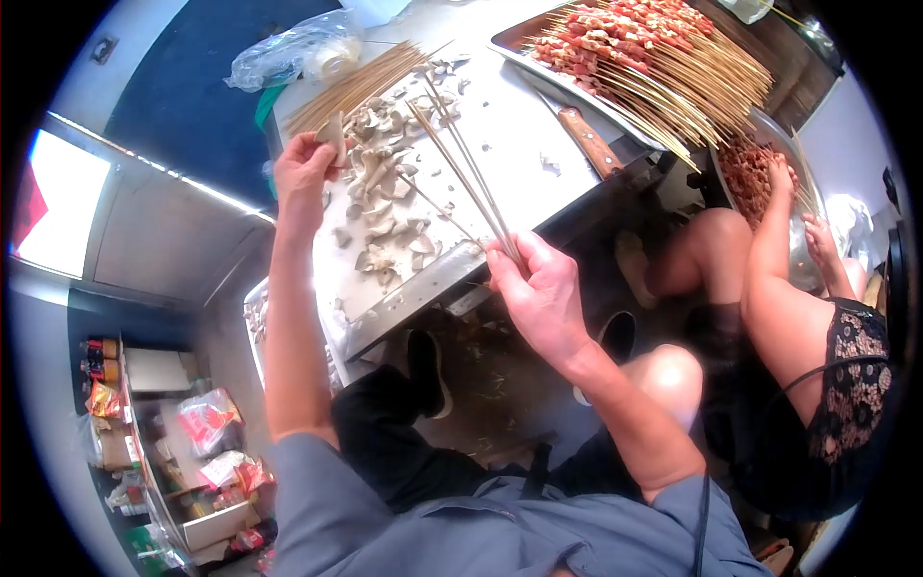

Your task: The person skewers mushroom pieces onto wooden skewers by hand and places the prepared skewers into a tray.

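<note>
My left hand (310, 165) pinches a pale mushroom piece (332, 135) above the left side of the white table (500, 125). In my right hand (538, 288) are several thin wooden skewers (466, 168), held near their lower ends and pointing up and away over the table. One of them slants off to the left, towards the mushrooms. Torn grey-white mushroom pieces (380, 212) lie scattered between my hands. Behind them a pile of bare skewers (361, 87) rests near the far left edge.
A metal tray (510, 40) of meat skewers (635, 48) stands at the back right, beside a wooden-handled knife (588, 142). On the right, a person's hands (784, 183) are over a bowl of meat (750, 173). Shelves with packets (207, 423) stand lower left.
</note>
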### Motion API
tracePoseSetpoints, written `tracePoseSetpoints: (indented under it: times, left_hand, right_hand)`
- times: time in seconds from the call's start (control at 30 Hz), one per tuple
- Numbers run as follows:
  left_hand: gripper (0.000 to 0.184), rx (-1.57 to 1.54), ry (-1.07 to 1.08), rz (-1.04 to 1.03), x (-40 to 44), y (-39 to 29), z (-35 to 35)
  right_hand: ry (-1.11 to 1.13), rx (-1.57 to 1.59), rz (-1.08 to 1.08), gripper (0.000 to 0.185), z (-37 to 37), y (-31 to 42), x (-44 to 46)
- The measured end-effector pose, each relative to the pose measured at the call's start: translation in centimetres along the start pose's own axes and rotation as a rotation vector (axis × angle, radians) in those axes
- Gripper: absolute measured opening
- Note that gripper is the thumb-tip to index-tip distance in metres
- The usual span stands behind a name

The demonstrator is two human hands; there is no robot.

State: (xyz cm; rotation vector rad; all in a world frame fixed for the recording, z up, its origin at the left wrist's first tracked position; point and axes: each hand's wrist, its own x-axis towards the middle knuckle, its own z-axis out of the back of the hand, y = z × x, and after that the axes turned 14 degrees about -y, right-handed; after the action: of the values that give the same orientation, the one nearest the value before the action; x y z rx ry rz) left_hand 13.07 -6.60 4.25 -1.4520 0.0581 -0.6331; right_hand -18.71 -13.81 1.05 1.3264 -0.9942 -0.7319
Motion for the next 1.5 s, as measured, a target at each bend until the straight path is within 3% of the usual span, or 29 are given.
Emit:
tracePoseSetpoints:
  times: [0.07, 0.2, 0.33, 0.43, 0.67, 0.77, 0.87, 0.93, 1.13, 1.37, 1.5]
  left_hand:
    - [0.026, -0.235, 0.021, 0.036, -1.6, -0.2, 0.1]
    - [0.022, -0.529, -0.017, 0.097, -4.5, -1.5, -0.9]
    - [0.016, -0.62, -0.119, 0.146, -5.0, -1.1, -1.0]
    - [0.017, -0.73, -0.03, 0.179, -5.5, -1.2, -0.8]
    - [0.018, -0.769, 0.014, 0.197, -6.5, -2.3, -1.5]
    - [0.024, -0.873, 0.016, 0.308, -6.1, -2.1, -1.3]
    - [0.011, -0.814, -0.085, 0.345, -5.9, -2.0, -1.2]
    - [0.032, -0.803, -0.136, 0.359, -5.9, -1.7, -1.1]
    - [0.035, -1.002, -0.163, 0.466, -5.6, -1.4, -0.9]
    - [0.036, -0.966, -0.156, 0.443, -6.4, -2.1, -1.1]
    - [0.026, -0.896, -0.061, 0.452, -6.9, -1.5, -1.0]
  right_hand:
    - [0.017, -0.016, 0.009, 0.009, -0.1, -0.4, -0.1]
    - [0.046, -0.017, 0.003, 0.01, -0.6, -0.6, -0.7]
    - [0.06, -0.029, -0.005, 0.01, -0.8, -0.4, -0.9]
    - [0.063, -0.024, -0.021, 0.01, -0.8, -0.5, -0.9]
    - [0.061, 0.015, -0.043, 0.01, -0.8, -0.7, -0.8]
    - [0.059, 0.017, -0.033, 0.01, -0.7, -0.5, -0.8]
    - [0.078, -0.002, -0.033, 0.011, -0.7, -0.6, -0.9]
    - [0.093, -0.015, -0.036, 0.011, -0.7, -0.8, -1.0]
    - [0.099, 0.013, -0.052, 0.011, -0.8, -0.7, -1.1]
    - [0.08, 0.022, -0.037, 0.01, -0.9, -0.8, -1.1]
    - [0.084, 0.028, -0.054, 0.009, -1.0, -0.8, -1.3]
